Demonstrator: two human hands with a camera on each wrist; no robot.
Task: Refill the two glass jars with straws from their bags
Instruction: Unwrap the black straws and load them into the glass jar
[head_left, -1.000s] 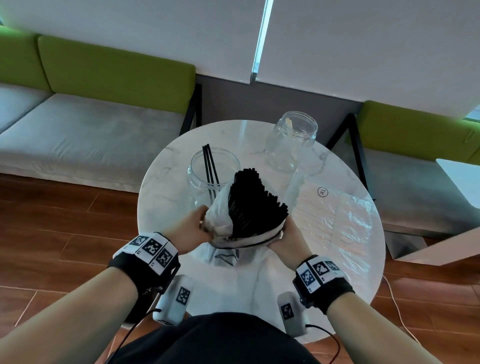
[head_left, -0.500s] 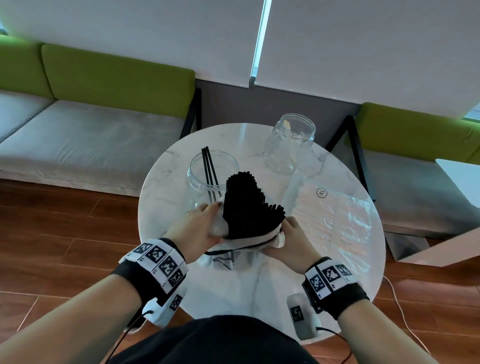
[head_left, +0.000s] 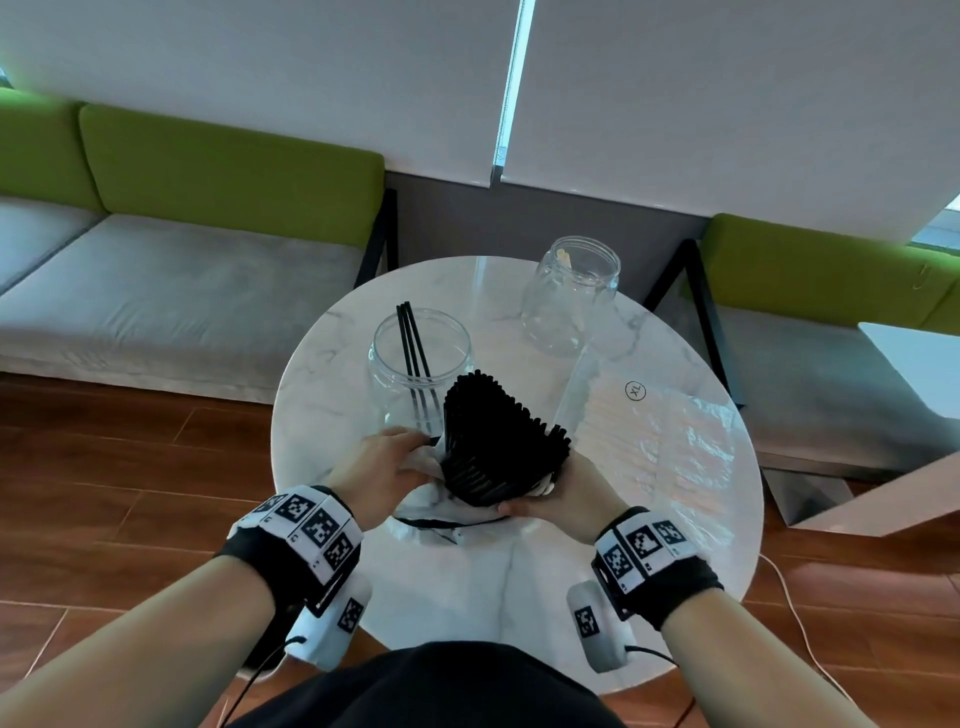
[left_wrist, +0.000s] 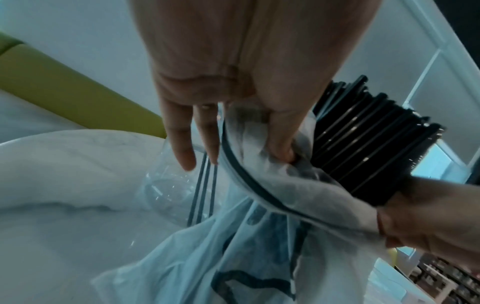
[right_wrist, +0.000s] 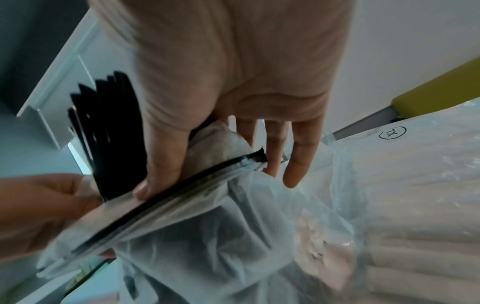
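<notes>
While both hands work over the near middle of the round marble worktop (head_left: 332, 364), a thick bundle of black straws (head_left: 498, 436) stands half out of a crumpled clear bag (head_left: 441, 519) with a dark zip strip along its mouth. The left hand (head_left: 379, 467) has its grip on the bag's left side: in the left wrist view the thumb (left_wrist: 280, 144) pinches the bunched plastic against the straws, while the other fingers hang straighter beside it. The right hand (head_left: 561, 493) holds the right side, and in the right wrist view its thumb (right_wrist: 161, 164) presses along the black bundle just above the zip strip, with the remaining fingers reaching down behind the plastic. The straws fan upward and away from the person, their tips level with the rim of the near jar.

That near jar (head_left: 415, 364) stands just behind the bundle and holds three black straws leaning against its left wall. A second glass jar (head_left: 571, 296) stands farther back and to the right, with something pale inside near its mouth. A flat clear bag of pale straws (head_left: 665, 441), marked XL in a circle, lies on the right half of the worktop, near the right hand.

Green and grey benches (head_left: 208, 234) run along the wall behind
</notes>
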